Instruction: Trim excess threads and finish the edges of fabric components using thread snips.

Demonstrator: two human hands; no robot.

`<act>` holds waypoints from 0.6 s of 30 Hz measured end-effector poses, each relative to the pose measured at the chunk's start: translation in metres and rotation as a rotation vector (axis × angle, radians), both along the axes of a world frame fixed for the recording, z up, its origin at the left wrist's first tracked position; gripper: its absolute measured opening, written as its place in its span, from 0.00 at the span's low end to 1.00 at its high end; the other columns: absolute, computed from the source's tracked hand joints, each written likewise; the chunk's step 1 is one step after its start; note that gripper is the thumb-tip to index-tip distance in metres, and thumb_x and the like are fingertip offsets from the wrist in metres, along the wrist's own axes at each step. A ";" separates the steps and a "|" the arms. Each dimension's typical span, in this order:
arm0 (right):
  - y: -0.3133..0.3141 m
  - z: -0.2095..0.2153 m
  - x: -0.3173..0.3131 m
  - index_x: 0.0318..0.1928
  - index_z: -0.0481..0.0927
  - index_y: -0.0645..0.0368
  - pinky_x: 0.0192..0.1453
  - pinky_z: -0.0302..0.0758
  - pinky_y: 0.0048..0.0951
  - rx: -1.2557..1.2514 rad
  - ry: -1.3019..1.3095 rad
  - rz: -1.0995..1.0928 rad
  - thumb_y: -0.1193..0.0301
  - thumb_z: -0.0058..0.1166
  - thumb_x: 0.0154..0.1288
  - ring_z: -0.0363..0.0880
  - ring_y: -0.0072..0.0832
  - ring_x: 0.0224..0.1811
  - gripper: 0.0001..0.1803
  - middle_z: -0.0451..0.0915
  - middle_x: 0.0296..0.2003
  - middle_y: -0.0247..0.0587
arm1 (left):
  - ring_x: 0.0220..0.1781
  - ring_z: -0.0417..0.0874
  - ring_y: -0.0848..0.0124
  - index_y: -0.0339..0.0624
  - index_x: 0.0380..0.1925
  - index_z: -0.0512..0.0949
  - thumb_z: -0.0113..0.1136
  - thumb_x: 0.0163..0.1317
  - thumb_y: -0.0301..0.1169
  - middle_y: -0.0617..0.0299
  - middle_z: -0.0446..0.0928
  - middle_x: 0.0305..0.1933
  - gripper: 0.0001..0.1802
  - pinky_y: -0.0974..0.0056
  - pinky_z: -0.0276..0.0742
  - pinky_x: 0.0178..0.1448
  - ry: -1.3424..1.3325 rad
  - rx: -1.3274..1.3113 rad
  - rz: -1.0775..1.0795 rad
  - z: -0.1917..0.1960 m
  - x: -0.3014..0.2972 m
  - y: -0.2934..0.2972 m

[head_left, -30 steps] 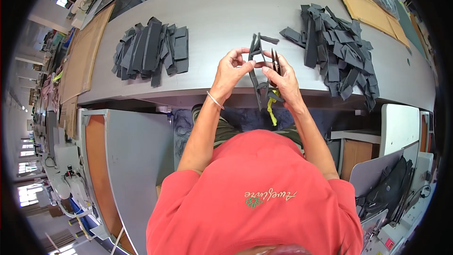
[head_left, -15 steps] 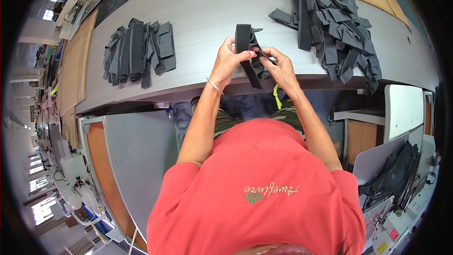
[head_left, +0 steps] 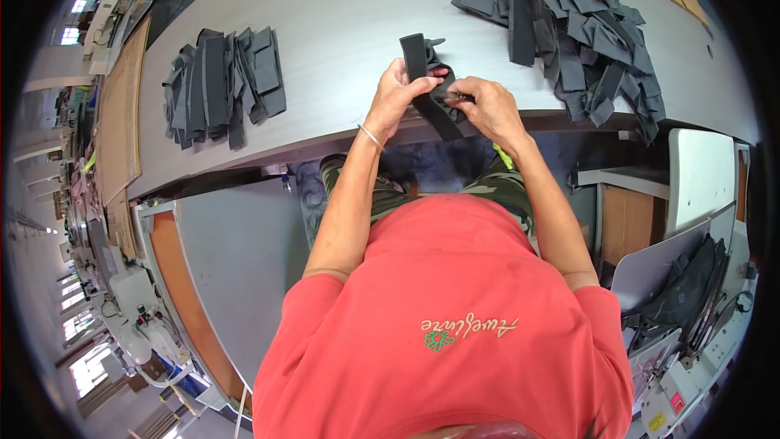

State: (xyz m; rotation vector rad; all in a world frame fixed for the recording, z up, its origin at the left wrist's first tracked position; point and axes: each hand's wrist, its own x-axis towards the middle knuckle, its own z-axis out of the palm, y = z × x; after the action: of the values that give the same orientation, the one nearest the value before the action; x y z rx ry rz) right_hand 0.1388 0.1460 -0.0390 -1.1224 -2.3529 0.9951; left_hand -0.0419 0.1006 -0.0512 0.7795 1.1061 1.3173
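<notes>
Both the left hand (head_left: pixel 396 96) and right hand (head_left: pixel 486 106) are closed on a dark fabric strip (head_left: pixel 426 85) held over the grey table (head_left: pixel 341 24).

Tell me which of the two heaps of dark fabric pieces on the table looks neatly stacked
The heap on the person's left: its dark strips lie side by side, roughly parallel. The larger heap on the right is a loose jumble, pieces crossing every way.

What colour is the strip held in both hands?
Dark grey, nearly black strip; the head view shows it.
</notes>
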 end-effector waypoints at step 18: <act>-0.016 -0.001 0.030 0.40 0.83 0.52 0.42 0.73 0.35 0.122 0.051 -0.209 0.67 0.55 0.61 0.79 0.37 0.38 0.08 0.82 0.32 0.38 | 0.51 0.78 0.72 0.30 0.50 0.66 0.64 0.55 0.25 0.54 0.79 0.47 0.24 0.68 0.73 0.57 0.155 0.006 0.052 0.003 0.012 -0.002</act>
State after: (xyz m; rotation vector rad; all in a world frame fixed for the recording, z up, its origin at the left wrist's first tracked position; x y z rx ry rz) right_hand 0.1690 0.1297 -0.0400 -1.2497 -2.1711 0.7872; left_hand -0.0299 0.0983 -0.0484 0.8745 1.2530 1.3208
